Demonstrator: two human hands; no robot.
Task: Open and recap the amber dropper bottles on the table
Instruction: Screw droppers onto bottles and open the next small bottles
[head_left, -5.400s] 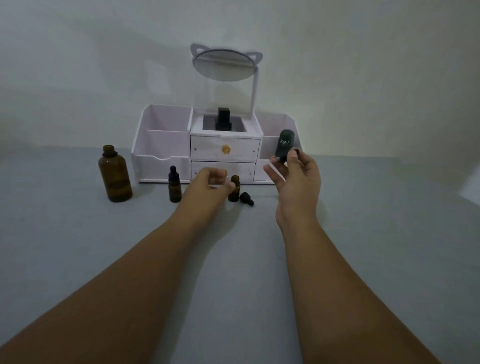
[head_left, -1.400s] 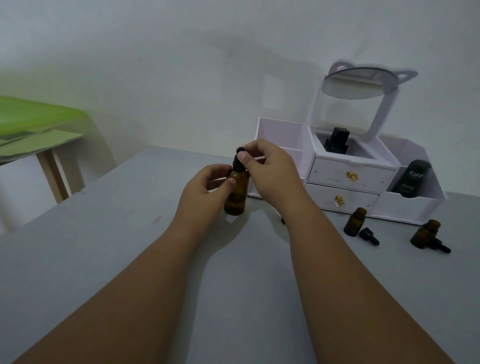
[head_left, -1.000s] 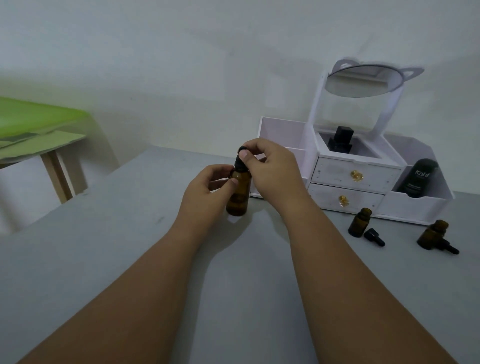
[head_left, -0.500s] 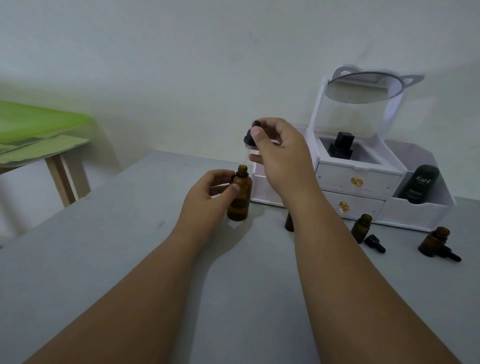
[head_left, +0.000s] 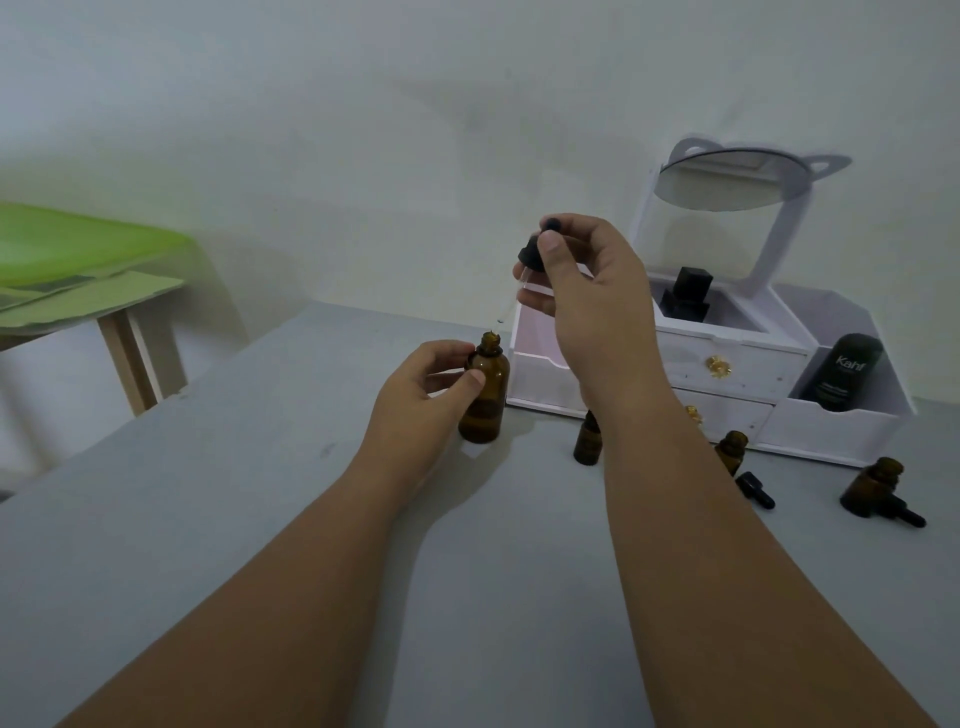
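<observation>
Amber bottles (head_left: 483, 395), black droppers (head_left: 531, 254), white organizer (head_left: 831, 431), grey table (head_left: 208, 519)

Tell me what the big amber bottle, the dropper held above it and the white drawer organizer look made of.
Amber bottle: probably glass, brown and translucent with a faint sheen; tinted plastic is possible.
Dropper: matte black bulb and collar, likely rubber and plastic; thin clear tube, glass or plastic.
Drawer organizer: likely plastic, smooth white thin walls; knobs look gold-coloured.

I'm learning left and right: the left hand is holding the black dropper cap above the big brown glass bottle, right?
No, the right hand holds the black dropper cap above the big brown glass bottle; the head view shows it.
</observation>
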